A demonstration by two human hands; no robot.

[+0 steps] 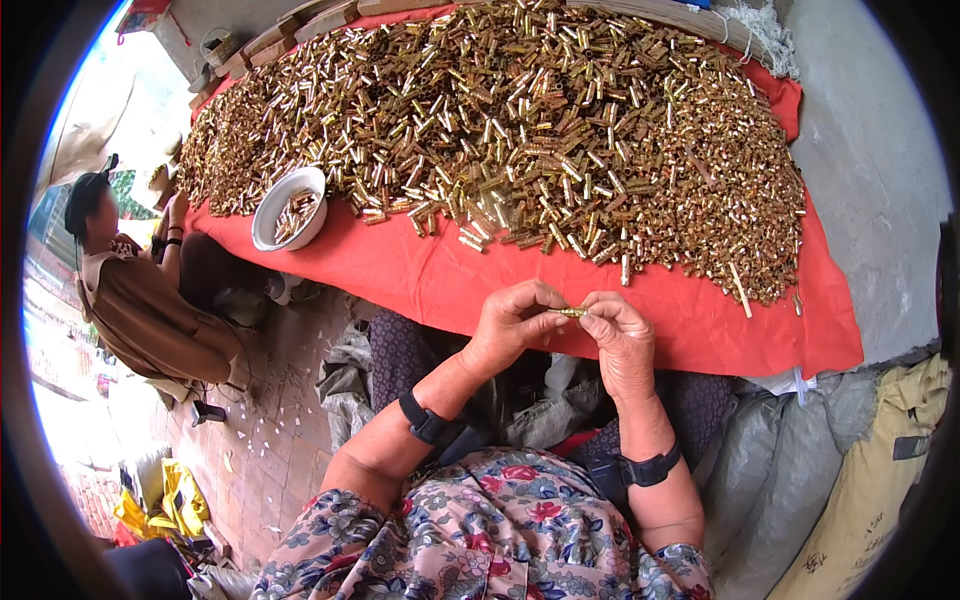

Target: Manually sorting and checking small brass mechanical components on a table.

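Between my two hands, just past the near edge of the red cloth (440,280), is a small slim brass-coloured tube-like piece (570,312). Thumb and fingers of my left hand (515,318) pinch one end of it. My right hand (622,340) pinches the other end, so the piece lies about level. Beyond them a wide heap of similar shiny brass-coloured pieces (500,130) covers most of the cloth. Smaller short pieces (740,200) make up the heap's right side. A few loose tubes lie at the heap's near edge.
A white bowl (268,222) holding some pieces stands on the cloth at left. A thin pale stick (740,290) lies at right. Another person (150,290) sits at the far left by the heap. Grey sacks (770,480) and a yellowish sack (860,500) stand at lower right.
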